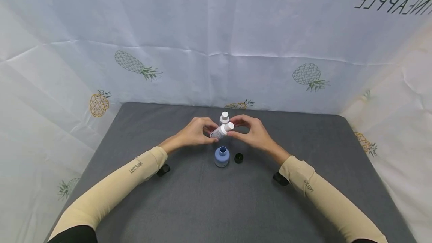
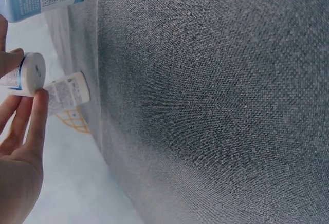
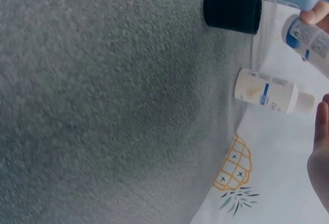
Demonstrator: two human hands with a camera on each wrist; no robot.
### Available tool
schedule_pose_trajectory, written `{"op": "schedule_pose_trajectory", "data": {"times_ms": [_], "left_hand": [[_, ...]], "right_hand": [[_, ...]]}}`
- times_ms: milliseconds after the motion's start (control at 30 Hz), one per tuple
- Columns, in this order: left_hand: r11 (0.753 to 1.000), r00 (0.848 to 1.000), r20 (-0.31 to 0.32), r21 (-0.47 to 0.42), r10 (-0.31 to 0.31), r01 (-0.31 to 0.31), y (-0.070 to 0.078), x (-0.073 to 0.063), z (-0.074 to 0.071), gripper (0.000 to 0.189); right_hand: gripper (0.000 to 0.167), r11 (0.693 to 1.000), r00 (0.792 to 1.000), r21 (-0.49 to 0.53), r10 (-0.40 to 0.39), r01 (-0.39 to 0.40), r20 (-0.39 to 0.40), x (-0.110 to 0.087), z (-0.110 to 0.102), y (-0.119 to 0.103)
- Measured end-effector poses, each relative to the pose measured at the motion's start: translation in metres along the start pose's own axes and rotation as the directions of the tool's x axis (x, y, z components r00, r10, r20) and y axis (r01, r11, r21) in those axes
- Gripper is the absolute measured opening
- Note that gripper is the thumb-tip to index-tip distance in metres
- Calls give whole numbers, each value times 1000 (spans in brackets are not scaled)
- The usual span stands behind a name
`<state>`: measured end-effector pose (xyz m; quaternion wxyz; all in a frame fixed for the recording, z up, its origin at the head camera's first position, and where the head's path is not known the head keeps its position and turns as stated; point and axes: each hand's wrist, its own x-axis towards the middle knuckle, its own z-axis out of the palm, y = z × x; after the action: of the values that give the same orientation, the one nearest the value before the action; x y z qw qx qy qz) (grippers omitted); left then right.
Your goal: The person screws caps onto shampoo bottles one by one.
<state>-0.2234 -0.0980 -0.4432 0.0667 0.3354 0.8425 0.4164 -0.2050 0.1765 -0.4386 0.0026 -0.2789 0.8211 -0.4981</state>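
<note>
My left hand (image 1: 195,132) grips a small white bottle (image 1: 218,133) around its body and keeps it tilted, cap end up to the right. At that end, the thumb and fingers of my right hand (image 1: 251,133) pinch the white cap (image 1: 230,126). Just behind stands a second white bottle (image 1: 224,118), upright with its cap on. A blue bottle (image 1: 222,158) stands nearer with an uncapped neck, and a black cap (image 1: 239,158) sits to its right. In the right wrist view the held bottle's label (image 3: 312,40) shows, but its cap is out of frame.
The dark grey table (image 1: 189,201) ends at a hanging pale cloth (image 1: 209,81) printed with pineapples, just behind the bottles. More of this cloth hangs at the left and right sides.
</note>
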Motion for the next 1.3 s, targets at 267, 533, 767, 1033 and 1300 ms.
{"op": "schedule_pose_trajectory", "data": {"times_ms": [267,533,767,1033,1300], "left_hand": [[1000,1000,4,3,-3,3,-5,-1,0,33],[1000,1000,9,9,-11,11,-5,-4,-1,34],[1000,1000,6,-2,-4,4,-5,-2,-1,34],[1000,1000,4,8,-5,5,-6,0,0,33],[1000,1000,4,5,3,-3,-4,0,0,33]], "right_hand": [[48,993,990,64,-102,96,97,5,-10,-2],[49,992,980,81,-109,97,164,8,-8,-3],[42,995,986,59,-83,76,146,8,-6,-4],[40,999,992,33,-39,35,124,7,-5,-4],[35,1000,997,-13,5,-4,77,6,-3,-5]]}}
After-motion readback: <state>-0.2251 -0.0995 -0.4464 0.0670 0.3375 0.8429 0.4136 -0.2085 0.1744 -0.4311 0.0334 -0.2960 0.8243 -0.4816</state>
